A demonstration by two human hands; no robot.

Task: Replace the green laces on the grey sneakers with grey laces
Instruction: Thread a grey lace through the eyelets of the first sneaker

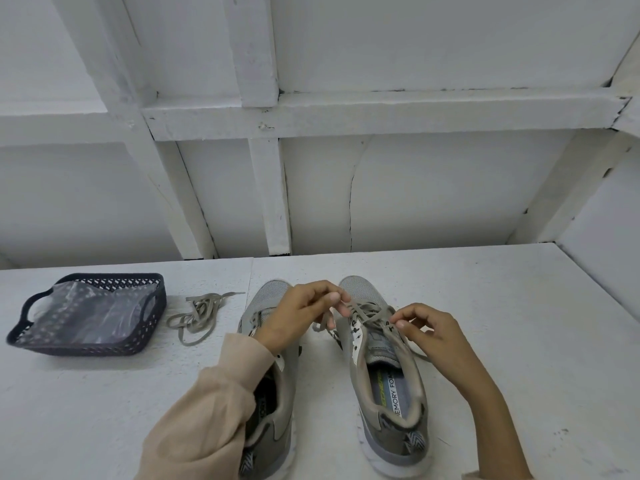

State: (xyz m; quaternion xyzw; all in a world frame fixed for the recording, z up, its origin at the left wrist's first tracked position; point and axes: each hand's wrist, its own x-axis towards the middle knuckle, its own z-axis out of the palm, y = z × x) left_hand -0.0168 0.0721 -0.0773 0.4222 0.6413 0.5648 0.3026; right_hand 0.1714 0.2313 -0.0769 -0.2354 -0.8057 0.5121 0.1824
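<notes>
Apparently midway through unlacing: the left hand (301, 313) and right hand (429, 327) are pinching the greenish lace (367, 311) on the lower-centre sneaker (391, 393); a pulled lace (197, 317) is lying mid-left beside the basket (86, 348); grey relacing is waiting.

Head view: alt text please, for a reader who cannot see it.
A left hand and a right hand each pinch the lace of a laced sneaker on a white table; the other sneaker stands beside it. Farther left, a loose lace lies next to a dark basket holding a clear plastic bag.
</notes>
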